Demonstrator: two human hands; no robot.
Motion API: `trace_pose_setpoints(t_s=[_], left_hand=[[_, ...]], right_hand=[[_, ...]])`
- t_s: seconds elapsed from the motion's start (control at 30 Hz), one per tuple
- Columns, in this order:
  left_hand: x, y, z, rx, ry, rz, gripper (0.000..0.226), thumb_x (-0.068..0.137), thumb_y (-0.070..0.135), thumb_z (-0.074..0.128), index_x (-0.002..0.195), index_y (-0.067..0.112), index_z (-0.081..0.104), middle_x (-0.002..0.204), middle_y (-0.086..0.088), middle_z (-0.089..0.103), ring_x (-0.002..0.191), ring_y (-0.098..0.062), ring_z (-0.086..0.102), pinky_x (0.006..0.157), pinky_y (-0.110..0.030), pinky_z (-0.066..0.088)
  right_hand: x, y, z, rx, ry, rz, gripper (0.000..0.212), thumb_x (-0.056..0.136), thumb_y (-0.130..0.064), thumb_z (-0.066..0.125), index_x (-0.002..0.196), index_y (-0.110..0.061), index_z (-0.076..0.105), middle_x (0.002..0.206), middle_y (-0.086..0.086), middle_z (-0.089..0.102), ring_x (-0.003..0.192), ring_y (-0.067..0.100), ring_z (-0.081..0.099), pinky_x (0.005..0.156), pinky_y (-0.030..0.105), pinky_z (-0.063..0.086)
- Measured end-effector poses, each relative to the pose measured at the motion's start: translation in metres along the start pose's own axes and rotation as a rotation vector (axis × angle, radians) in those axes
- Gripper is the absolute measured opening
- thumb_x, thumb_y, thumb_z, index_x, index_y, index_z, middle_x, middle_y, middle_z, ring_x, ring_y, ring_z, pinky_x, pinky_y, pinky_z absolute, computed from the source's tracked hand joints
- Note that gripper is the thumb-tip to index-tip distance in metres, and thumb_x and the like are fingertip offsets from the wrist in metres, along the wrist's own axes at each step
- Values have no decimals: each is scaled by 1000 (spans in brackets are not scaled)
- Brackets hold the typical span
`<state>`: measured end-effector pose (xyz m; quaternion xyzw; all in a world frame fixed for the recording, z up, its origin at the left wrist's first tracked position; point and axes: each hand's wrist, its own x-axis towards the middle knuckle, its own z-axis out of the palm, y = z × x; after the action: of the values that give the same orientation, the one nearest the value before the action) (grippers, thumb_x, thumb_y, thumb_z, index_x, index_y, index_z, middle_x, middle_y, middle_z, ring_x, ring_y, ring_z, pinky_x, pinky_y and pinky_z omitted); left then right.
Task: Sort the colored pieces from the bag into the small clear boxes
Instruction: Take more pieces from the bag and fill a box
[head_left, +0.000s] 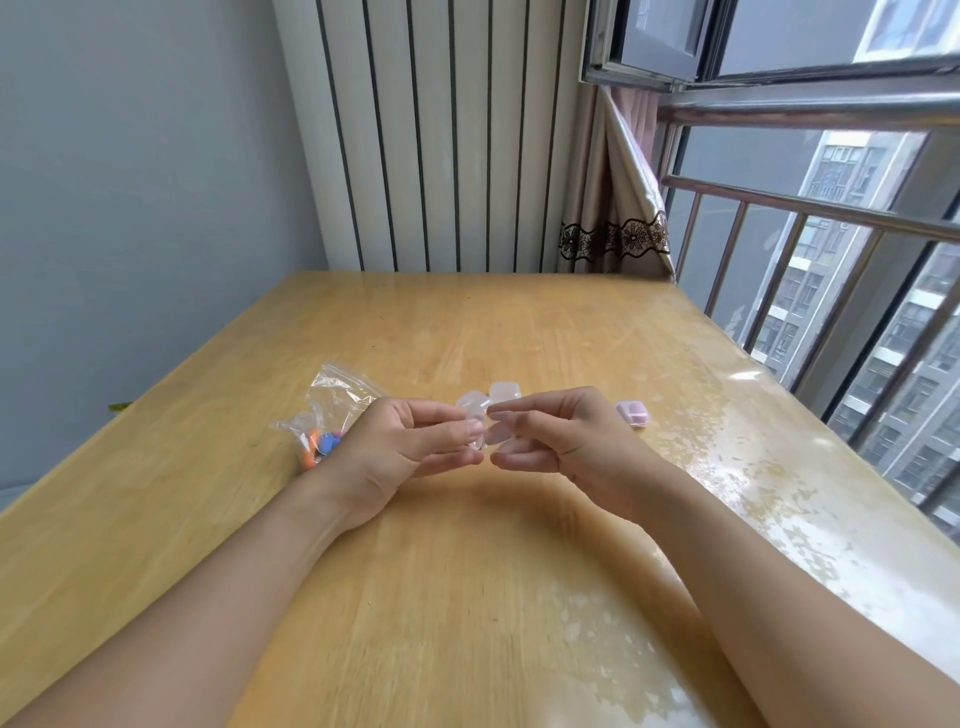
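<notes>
- The left hand and the right hand are meeting above the middle of the wooden table, fingertips nearly touching.
- Both hands are pinching one small clear box between them; the left thumb and fingers are curling round its left side, the right fingers are gripping its right side. Whether its lid is open cannot be told, as the box is blurred.
- Two more small clear boxes are sitting on the table just behind the hands, side by side.
- A fourth clear box with purple pieces inside is lying on the table to the right of the right hand, near it.
- The clear zip bag is lying on the table just left of the left wrist, with orange and blue pieces showing at its near end.
- A window railing is running along the table's right side.
</notes>
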<state>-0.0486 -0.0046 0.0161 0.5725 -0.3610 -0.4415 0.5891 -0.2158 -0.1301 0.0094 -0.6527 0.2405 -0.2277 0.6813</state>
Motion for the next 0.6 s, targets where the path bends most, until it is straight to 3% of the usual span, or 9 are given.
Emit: trace_pose_setpoints(t_s=[0.1, 0.2, 0.33, 0.47, 0.6], left_hand=[[3, 1, 2, -147, -3, -54, 30, 87, 15, 70, 111, -3, 71, 91, -21, 73, 83, -24, 76, 72, -21, 62], [5, 0, 4, -163, 18, -82, 21, 97, 4, 58, 112, -3, 70, 98, -27, 75, 83, -24, 77, 69, -21, 62], [5, -4, 2, 199, 63, -58, 17, 93, 3, 65, 108, 3, 72, 89, -22, 77, 66, -18, 74, 58, -23, 59], [5, -13, 0, 583, 73, 35, 17, 86, 11, 76, 101, 17, 73, 73, -13, 75, 54, -26, 66, 52, -36, 56], [4, -14, 1, 768, 99, 159, 27, 78, 24, 86, 102, 21, 74, 60, 3, 69, 43, -4, 56, 48, -19, 47]], right_hand=[[3, -2, 0, 73, 61, 23, 27, 99, -3, 48, 105, 2, 74, 86, 24, 75, 82, 33, 76, 82, 36, 63], [5, -3, -4, 62, 113, 31, 22, 99, -2, 54, 103, 2, 75, 85, 21, 74, 71, 27, 72, 70, 30, 62], [2, -4, -11, -115, 125, 63, 13, 95, -4, 65, 101, 1, 75, 83, 18, 76, 57, 18, 64, 56, 24, 57], [1, -3, -13, -329, 135, 76, 10, 89, -5, 70, 91, 0, 78, 77, 17, 75, 54, 18, 60, 51, 24, 52], [1, -1, -10, -473, 161, 64, 11, 85, -5, 67, 84, -1, 76, 67, 11, 71, 50, 20, 56, 46, 24, 47]])
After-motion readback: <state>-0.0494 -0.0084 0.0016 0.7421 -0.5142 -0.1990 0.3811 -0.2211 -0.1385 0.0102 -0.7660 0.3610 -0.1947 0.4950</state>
